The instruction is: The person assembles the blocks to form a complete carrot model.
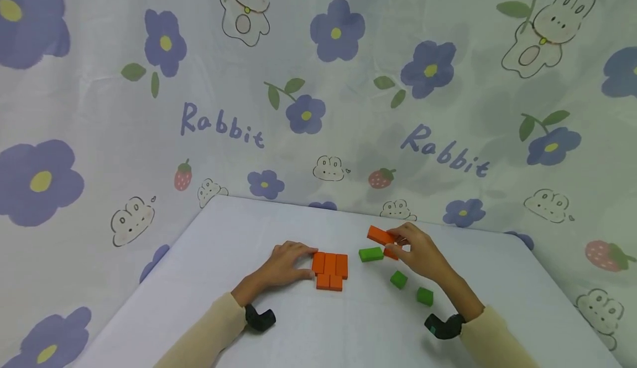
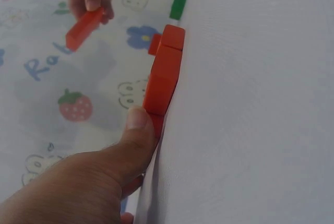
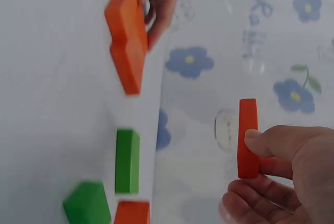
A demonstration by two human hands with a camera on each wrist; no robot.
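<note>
Left hand is curling widely spread fingers round the orange blocks' left side; right hand is pinching another brick over the desk, fingers pretty snug.

Long orange block raised, tilted; five orange blocks packed together.

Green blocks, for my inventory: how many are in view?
3: long green block left of the right hand, short green block nearer the camera, another to its right; the hand may hide more.
</note>
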